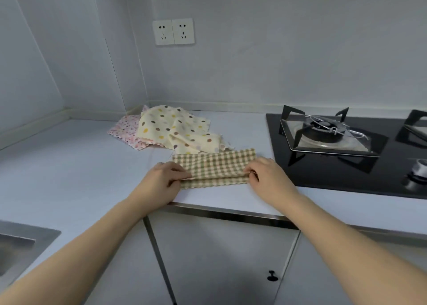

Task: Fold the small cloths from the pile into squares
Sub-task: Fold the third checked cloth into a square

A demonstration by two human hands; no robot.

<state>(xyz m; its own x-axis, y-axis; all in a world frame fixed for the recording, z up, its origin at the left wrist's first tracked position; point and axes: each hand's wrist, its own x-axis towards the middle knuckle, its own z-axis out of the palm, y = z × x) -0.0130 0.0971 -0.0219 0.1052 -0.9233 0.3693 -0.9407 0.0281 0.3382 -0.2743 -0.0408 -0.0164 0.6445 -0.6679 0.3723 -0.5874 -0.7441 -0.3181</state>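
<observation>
A green-and-cream checked cloth (215,167) lies on the white countertop (69,166) near its front edge, with a raised fold running across it. My left hand (161,182) pinches that fold at the cloth's left end. My right hand (268,175) pinches the same fold at the right end. Behind it lies the pile: a cream cloth with coloured dots (175,129), crumpled, on top of a pink speckled cloth (126,130).
A black gas hob (346,166) with pan supports and a burner fills the counter to the right, close to my right hand. A steel sink (20,247) is at the lower left. Two wall sockets (173,31) sit above the pile. Cabinet doors hang below the counter edge.
</observation>
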